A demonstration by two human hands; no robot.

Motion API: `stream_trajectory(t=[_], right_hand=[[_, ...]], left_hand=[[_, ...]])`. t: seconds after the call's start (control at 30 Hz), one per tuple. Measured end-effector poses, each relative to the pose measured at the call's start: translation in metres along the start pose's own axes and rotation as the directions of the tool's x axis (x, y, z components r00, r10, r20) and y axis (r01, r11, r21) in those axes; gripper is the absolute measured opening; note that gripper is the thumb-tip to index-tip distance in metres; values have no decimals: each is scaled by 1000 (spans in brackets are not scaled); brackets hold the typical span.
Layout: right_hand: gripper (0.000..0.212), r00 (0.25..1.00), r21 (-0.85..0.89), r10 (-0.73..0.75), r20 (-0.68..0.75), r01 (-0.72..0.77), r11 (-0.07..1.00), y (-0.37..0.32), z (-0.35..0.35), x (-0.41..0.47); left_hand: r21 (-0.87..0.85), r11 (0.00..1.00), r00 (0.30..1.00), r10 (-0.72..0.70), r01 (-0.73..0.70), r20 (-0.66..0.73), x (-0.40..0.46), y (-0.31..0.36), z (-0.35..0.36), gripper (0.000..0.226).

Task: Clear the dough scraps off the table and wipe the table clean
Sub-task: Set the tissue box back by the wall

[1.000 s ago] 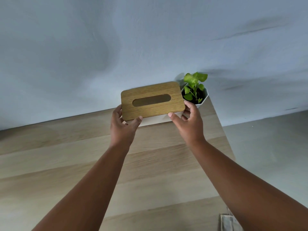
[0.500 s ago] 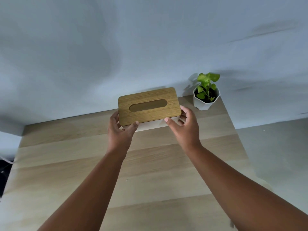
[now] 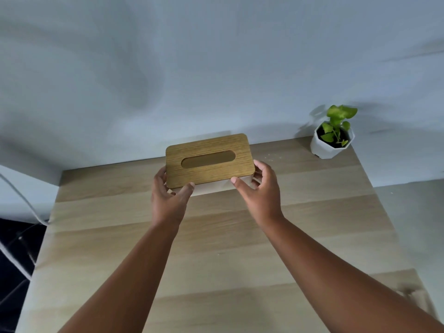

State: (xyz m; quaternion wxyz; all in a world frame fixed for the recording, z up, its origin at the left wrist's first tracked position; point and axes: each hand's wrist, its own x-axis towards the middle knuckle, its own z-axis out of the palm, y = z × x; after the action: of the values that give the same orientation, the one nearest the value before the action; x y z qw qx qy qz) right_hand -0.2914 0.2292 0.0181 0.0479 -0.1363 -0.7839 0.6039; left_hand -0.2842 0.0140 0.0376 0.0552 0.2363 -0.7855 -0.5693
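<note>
Nearest the person, both forearms reach forward over the bare front of the desk, elbows low and wrists nearly level. Farther in, the left hand grips the left end of the tissue box, thumb on the front wall and fingers curled round the end. The right hand holds the right end the same way, thumb tip at the front lower edge of the lid. Whether the box rests on the desk or hangs just above it cannot be told.

The box appears rigid, with a wooden lid over a pale body, and probably light. The lid looks smooth, so the end walls are the sound places to hold. No tissue shows in the slot.

Beyond the box, a few small pale specks, likely dough scraps, lie near the back edge of the desk, between the box and the potted plant. These would be soft and easily smeared; pinching or sweeping suits them better than pressing.
</note>
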Motion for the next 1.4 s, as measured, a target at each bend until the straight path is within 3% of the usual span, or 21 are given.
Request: stream_trajectory(t=[0.57, 0.77, 1.4], right_hand=[[66, 1000, 12, 31, -3, -31, 999, -20, 116, -17], [68, 998, 12, 57, -10, -57, 998, -13, 129, -11], [67, 998, -16, 38, -41, -38, 999, -7, 143, 5]], left_hand=[[-16, 999, 999, -35, 36, 37, 64, -35, -94, 79], [-8, 1000, 998, -27, 27, 64, 79, -41, -96, 74], [-41, 998, 996, -46, 49, 70, 103, -53, -85, 84]])
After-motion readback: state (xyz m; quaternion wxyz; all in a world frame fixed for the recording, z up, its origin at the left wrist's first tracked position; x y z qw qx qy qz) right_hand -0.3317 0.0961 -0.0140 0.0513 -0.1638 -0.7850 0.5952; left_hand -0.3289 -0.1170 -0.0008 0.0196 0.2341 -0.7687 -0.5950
